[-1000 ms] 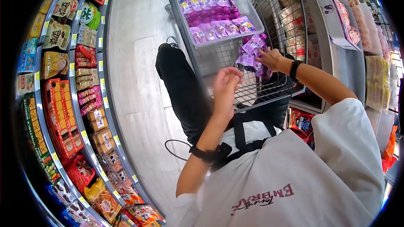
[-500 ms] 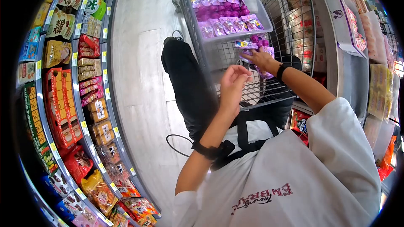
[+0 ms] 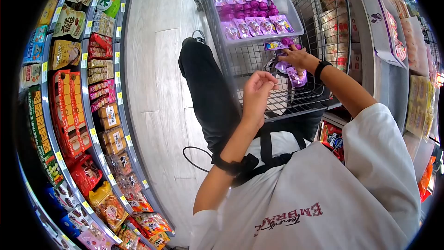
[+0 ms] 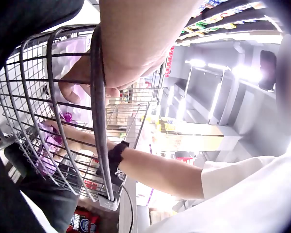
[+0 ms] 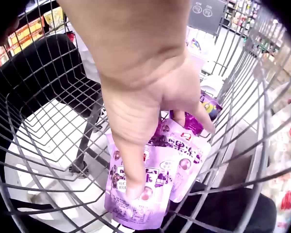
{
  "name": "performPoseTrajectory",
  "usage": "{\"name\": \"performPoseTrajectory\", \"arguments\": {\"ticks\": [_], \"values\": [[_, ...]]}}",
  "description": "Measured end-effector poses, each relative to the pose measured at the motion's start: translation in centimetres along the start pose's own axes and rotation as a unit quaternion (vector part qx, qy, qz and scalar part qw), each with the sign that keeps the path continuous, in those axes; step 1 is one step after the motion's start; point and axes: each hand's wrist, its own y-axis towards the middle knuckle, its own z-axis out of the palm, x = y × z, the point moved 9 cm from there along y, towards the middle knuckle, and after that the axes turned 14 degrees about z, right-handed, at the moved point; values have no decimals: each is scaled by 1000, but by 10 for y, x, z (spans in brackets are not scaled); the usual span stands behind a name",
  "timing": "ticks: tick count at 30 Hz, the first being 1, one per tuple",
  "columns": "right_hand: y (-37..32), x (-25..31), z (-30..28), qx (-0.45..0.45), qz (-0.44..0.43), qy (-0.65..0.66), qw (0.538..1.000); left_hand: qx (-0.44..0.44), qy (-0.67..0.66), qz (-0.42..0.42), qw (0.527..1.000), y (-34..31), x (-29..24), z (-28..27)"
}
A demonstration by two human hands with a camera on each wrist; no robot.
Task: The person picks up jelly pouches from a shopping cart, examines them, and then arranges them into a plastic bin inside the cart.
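In the head view, my right hand [image 3: 299,59] reaches into the cart over loose purple pouches [image 3: 297,78]. The right wrist view shows that hand [image 5: 150,104] with its thumb on the front of a pouch [image 5: 138,194] and its other fingers behind, around the bunched pouches. Another pouch [image 3: 274,46] lies sideways beside its fingertips. My left hand [image 3: 258,93] hovers by the near end of the cart, fingers loosely curled, holding nothing visible. A clear bin [image 3: 259,39] in the cart holds pouches in two rows, purple caps facing inward.
The wire cart [image 3: 296,111] stands against a shelf unit on the right, where an open white box [image 3: 386,30] holds packets. Snack shelves [image 3: 83,97] line the left side. Pale floor [image 3: 159,65] lies between. A bent knee [image 3: 199,88] is beside the cart.
The right hand has shifted up toward the bin and spread over the loose pouches; one pouch now lies sideways near the bin. The left hand stays nearly still.
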Motion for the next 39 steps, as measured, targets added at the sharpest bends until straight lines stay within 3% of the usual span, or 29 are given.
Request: {"name": "performPoseTrajectory", "arguments": {"ticks": [4,6,12,17,19,23,26,27,33,37,39], "values": [[2,1,3,3,-4,-4,1000,-1,-5,8,1000,-1,-2,0],[1,1,0,-59,-69,-7,996,5,15,-5,1000,0,-1,0],[12,8,13,-98,-106,-79,986,2,8,15,1000,0,-5,1],[13,2,20,-50,-68,-100,991,-3,3,7,1000,2,1,1],[13,7,19,-113,-98,-92,984,0,-1,7,1000,2,0,1],[3,0,17,-51,-125,-88,987,9,3,6,1000,2,2,4],[1,8,16,-87,-141,-134,977,3,4,4,1000,0,1,5],[-7,14,10,-148,-169,-142,964,-2,15,-4,1000,0,0,2],[-6,21,7,-89,-166,-116,975,3,11,3,1000,2,2,2],[-29,14,-21,-64,-157,-12,986,0,20,1,1000,2,2,1],[-41,8,-36,-43,-135,147,979,-14,26,6,1000,1,4,-4]]}}
